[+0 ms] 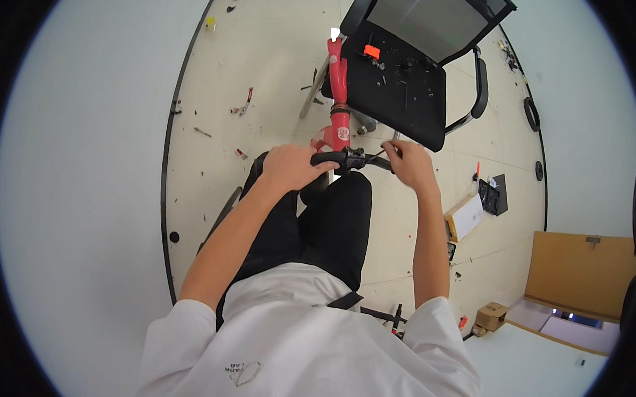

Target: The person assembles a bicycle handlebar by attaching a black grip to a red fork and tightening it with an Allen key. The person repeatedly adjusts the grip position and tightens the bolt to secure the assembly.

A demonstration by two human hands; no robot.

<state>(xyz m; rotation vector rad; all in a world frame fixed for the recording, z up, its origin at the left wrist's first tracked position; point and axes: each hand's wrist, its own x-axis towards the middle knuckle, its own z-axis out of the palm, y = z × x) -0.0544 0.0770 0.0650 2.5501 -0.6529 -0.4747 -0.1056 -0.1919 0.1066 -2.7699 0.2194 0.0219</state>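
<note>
Head view: a person's two hands work on a black handlebar of a red bicycle frame.

Left hand (291, 166) wraps its fingers around the black handlebar grip (328, 157), covering most of it. Right hand (410, 164) pinches a thin tool (378, 153) between narrow fingers, its tip at the brake lever clamp (354, 158) just beside the grip. The red frame (338, 84) runs ahead toward a black office chair (399, 75) strewn with small parts too tiny to identify. The tool's kind is unclear, and the person's legs hide the bar's lower side.
</note>
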